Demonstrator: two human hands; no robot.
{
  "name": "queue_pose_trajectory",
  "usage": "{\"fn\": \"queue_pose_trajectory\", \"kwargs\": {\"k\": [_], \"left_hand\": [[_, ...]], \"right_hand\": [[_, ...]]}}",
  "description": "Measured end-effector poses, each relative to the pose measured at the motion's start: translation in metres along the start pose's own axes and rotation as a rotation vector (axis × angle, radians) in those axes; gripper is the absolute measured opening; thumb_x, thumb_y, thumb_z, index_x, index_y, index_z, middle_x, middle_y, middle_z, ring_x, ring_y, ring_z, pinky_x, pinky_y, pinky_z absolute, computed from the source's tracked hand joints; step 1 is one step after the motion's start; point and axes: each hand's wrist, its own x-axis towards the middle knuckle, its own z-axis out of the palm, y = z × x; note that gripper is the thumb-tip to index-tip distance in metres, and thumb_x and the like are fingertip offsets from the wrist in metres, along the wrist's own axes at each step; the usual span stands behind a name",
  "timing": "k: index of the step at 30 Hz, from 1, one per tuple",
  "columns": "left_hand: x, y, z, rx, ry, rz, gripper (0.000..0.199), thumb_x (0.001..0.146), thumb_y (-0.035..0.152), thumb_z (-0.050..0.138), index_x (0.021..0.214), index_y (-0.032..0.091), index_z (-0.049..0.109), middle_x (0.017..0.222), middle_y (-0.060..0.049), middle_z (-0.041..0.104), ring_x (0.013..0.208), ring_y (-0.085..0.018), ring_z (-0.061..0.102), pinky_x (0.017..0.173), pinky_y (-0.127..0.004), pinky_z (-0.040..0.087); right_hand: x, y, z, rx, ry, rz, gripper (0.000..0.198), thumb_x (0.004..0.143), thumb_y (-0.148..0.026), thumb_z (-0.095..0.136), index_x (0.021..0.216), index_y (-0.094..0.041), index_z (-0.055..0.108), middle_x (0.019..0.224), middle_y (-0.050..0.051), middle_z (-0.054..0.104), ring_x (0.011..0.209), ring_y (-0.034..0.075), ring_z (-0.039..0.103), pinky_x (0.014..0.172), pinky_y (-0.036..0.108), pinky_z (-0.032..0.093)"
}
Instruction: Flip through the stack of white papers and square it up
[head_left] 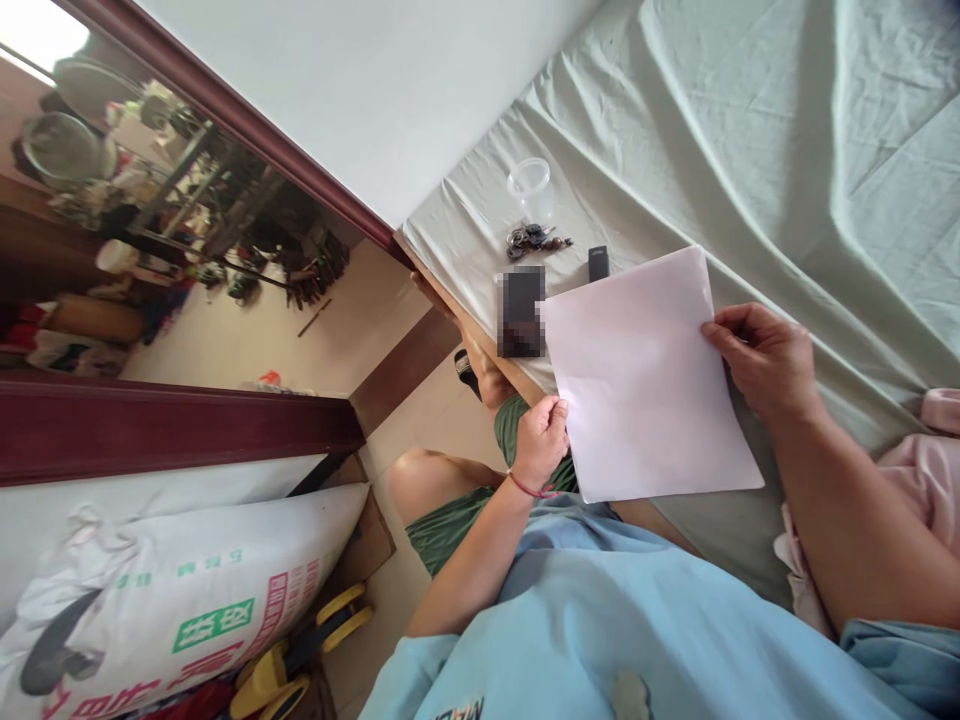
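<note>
My left hand [541, 436] pinches the paper's [641, 375] near edge; my right hand [763, 357] pinches the far edge. The paper lies flat on the bed [787, 150], beside the phone [521, 310].

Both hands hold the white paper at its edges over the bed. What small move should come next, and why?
Probably lower the sheet of paper flat onto the green bedsheet. The left hand pinches one edge and the right hand the opposite edge, so the sheet looks held up and unfolded. A phone, keys and a small black object lie just beyond it, so keeping it clear of them seems wise.
</note>
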Motion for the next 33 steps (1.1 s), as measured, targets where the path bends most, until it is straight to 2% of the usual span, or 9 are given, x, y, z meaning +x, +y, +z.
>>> {"fn": "queue_pose_trajectory", "kwargs": {"k": [7,12,15,19,24,26,28,30,33], "left_hand": [[0.002,-0.008,0.001,-0.011,0.013,-0.004,0.035,0.093,0.052,0.054,0.082,0.020,0.058,0.048,0.008,0.043,0.036,-0.008,0.044,0.041,-0.020,0.033],[0.005,-0.011,0.001,-0.048,0.009,-0.009,0.033,0.093,0.050,0.054,0.083,0.019,0.058,0.049,0.008,0.044,0.037,-0.008,0.044,0.041,-0.020,0.033],[0.005,-0.011,0.002,-0.066,0.008,-0.018,0.033,0.092,0.050,0.054,0.083,0.019,0.057,0.049,0.008,0.043,0.037,-0.008,0.043,0.040,-0.020,0.032],[0.006,-0.008,0.002,-0.065,0.006,-0.026,0.034,0.091,0.052,0.055,0.083,0.019,0.058,0.048,0.008,0.043,0.036,-0.007,0.042,0.040,-0.020,0.032],[0.005,-0.002,0.002,-0.091,0.003,-0.053,0.036,0.088,0.054,0.058,0.080,0.019,0.057,0.046,0.008,0.041,0.035,-0.008,0.039,0.038,-0.021,0.028],[0.005,-0.001,0.002,-0.095,0.003,-0.055,0.036,0.089,0.054,0.057,0.077,0.020,0.056,0.045,0.008,0.040,0.035,-0.008,0.038,0.038,-0.022,0.027],[0.004,-0.001,0.002,-0.086,0.004,-0.060,0.036,0.089,0.053,0.057,0.075,0.020,0.054,0.045,0.008,0.040,0.036,-0.008,0.037,0.039,-0.022,0.026],[0.003,0.000,0.002,-0.092,-0.004,-0.075,0.037,0.090,0.053,0.057,0.072,0.021,0.052,0.045,0.007,0.040,0.037,-0.008,0.036,0.040,-0.022,0.025],[0.006,0.003,0.001,-0.104,0.000,-0.070,0.040,0.090,0.055,0.056,0.070,0.021,0.051,0.048,0.005,0.043,0.042,-0.009,0.040,0.042,-0.022,0.028]], "right_hand": [[0.001,-0.007,0.003,-0.003,0.040,-0.038,0.022,0.079,-0.040,0.078,0.086,-0.022,0.069,0.074,-0.003,0.062,0.065,0.009,0.050,0.062,0.024,0.037],[-0.001,-0.007,0.004,0.005,0.078,-0.102,0.021,0.077,-0.039,0.080,0.079,-0.021,0.069,0.074,-0.003,0.058,0.066,0.009,0.044,0.061,0.025,0.036],[-0.001,-0.005,0.003,-0.014,0.063,-0.053,0.024,0.078,-0.044,0.079,0.085,-0.022,0.073,0.070,-0.003,0.057,0.063,0.009,0.044,0.059,0.025,0.035],[-0.002,-0.005,0.004,0.118,0.070,-0.038,0.032,0.076,-0.045,0.080,0.101,-0.025,0.074,0.077,-0.003,0.064,0.064,0.010,0.050,0.062,0.025,0.041],[-0.003,-0.015,0.005,0.128,0.089,-0.158,0.020,0.072,-0.039,0.084,0.079,-0.025,0.073,0.084,-0.001,0.062,0.067,0.011,0.045,0.064,0.029,0.041],[-0.004,-0.020,0.003,0.231,0.078,-0.194,0.019,0.068,-0.035,0.088,0.077,-0.025,0.074,0.090,0.001,0.062,0.073,0.013,0.049,0.070,0.031,0.045],[-0.006,-0.023,-0.002,0.402,-0.009,-0.153,0.020,0.066,-0.034,0.089,0.075,-0.027,0.073,0.087,0.002,0.062,0.077,0.016,0.054,0.076,0.035,0.050],[-0.006,-0.022,-0.010,0.546,-0.197,-0.101,0.018,0.067,-0.036,0.088,0.074,-0.028,0.074,0.091,0.003,0.065,0.084,0.020,0.061,0.084,0.040,0.054],[-0.004,-0.018,-0.022,0.655,-0.679,-0.178,0.015,0.070,-0.039,0.085,0.070,-0.028,0.076,0.112,0.006,0.071,0.111,0.028,0.065,0.102,0.050,0.050]]}}
